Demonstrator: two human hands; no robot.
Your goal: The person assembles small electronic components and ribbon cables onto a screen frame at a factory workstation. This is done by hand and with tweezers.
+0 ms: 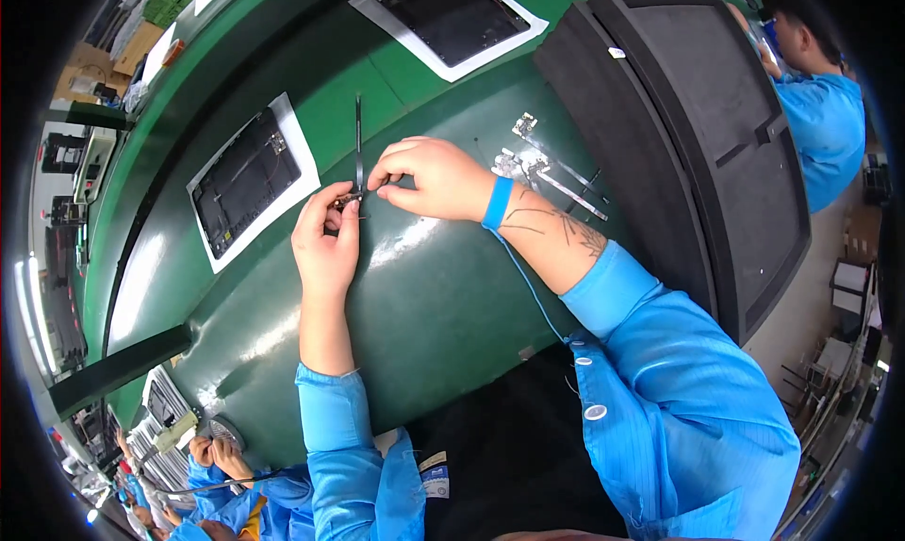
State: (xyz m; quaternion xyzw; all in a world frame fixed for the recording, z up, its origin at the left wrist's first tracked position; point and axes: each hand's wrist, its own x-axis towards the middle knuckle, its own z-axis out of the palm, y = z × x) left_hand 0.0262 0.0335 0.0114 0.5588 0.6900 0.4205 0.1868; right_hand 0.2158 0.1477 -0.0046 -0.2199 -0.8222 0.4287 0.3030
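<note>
Over the green table, near its middle in the head view, a small part is being held by the left hand. The part is being pinched between thumb and fingertips, and its detail is being largely hidden by them. From the same spot a thin black strip is being pointed away from the body; whether it is being carried by the part as one piece cannot be told.

The right hand is being held just beside the part, with thumb and forefinger being brought to a narrow gap. Whether anything fine is being gripped there cannot be told.

By its look, the part is being judged light, stiff and fragile, and the strip thin and easily bent. A hold is best being taken on the part's edges with light pressure, while pulling on the strip is being avoided.

To the left, a dark panel is being supported on a white sheet; farther off, a second panel is being backed likewise. Right of the hands, loose metal parts are being left on the table, beside a black foam tray. On the right wrist a blue band is being worn, and a cord is being led from it toward the sleeve.
</note>
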